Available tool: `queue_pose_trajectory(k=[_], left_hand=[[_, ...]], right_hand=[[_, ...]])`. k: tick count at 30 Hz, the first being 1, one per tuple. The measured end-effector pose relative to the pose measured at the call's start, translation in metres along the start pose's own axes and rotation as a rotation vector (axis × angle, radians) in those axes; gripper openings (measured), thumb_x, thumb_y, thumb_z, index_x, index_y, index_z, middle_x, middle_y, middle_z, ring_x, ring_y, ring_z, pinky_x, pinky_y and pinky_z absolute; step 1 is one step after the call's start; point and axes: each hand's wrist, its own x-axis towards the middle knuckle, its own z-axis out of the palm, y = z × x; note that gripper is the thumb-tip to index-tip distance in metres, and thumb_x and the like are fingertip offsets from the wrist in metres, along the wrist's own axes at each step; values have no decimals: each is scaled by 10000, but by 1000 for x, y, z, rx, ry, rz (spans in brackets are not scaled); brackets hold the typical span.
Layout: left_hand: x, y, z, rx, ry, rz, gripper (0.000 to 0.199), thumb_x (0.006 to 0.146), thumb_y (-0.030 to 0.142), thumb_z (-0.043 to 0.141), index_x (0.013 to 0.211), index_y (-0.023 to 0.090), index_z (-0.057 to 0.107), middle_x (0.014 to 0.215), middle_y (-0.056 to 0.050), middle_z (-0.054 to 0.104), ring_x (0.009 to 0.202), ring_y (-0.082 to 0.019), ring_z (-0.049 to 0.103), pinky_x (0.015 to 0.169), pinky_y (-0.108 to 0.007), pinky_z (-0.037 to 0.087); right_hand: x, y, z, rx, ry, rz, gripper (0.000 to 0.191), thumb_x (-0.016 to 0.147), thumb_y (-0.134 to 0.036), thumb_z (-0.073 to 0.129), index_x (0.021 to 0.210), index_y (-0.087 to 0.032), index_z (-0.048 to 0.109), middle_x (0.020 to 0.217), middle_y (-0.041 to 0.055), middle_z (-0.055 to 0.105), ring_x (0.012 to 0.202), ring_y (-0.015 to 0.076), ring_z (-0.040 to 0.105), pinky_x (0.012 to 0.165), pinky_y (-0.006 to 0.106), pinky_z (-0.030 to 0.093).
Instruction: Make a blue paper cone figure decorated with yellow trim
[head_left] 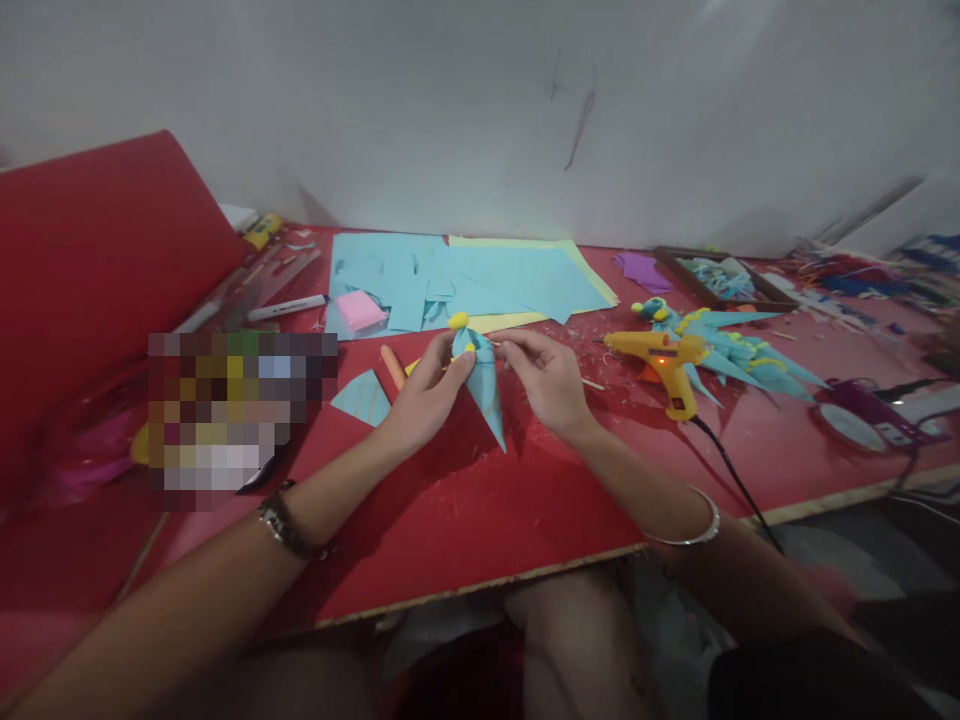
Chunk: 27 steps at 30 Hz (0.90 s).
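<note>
My left hand [429, 388] is closed around a blue paper cone figure [487, 385], which has a yellow top and points its tip down toward me. My right hand [546, 378] pinches a thin pale stick [495, 345] against the figure's right side. Just right of that hand lies a yellow glue gun [660, 355] with a lit orange light, its nozzle facing left. Behind it rest several similar blue paper cones [739, 350] with yellow trim. A cut piece of blue paper [362, 398] and an orange stick-like thing [391, 368] lie left of my left hand.
Blue paper sheets [517, 280] lie along the wall, with a pink pad [361, 310] and a marker [289, 307] close by. A brown tray [780, 298] holds scraps. The glue gun's black cord [731, 468] drops over the table's front edge. A blurred-out patch covers something at left.
</note>
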Motion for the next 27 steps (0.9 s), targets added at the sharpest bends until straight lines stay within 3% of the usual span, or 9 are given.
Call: queue_pose_trajectory(k=[5,11,20,27], left_hand=[[0,0,-1,14,-7,-6,300,817,384,388,1055,243,504,1073,-15,598,1096,-202,462,1039,-450,171],[0,-5,-1,69,21,8,280,812,411,397,1032,279,512,1065,8,598,1141,-196,421,1065,-420,-44],[2,-5,-1,-14,-36,34,310,819,386,386,1072,230,476,1108,-20,570,1085,-168,467,998,-322,265],[1,-4,-1,-28,-28,38,307,813,380,401,1065,223,480,1073,-16,587,1080,-169,476,1003,-333,267]], right_hand=[[-1,-1,1,18,-3,16,155,765,-271,516,844,-223,640,844,13,671,772,135,616,719,312,508],[-1,0,2,21,-15,-8,151,770,-265,508,834,-221,638,809,8,669,780,136,614,739,313,503],[-1,-3,0,-30,-5,-26,167,778,-282,498,825,-217,645,824,16,655,770,132,599,734,307,492],[-1,-4,-1,-58,17,-20,197,792,-306,479,846,-214,645,836,20,632,744,119,574,687,270,484]])
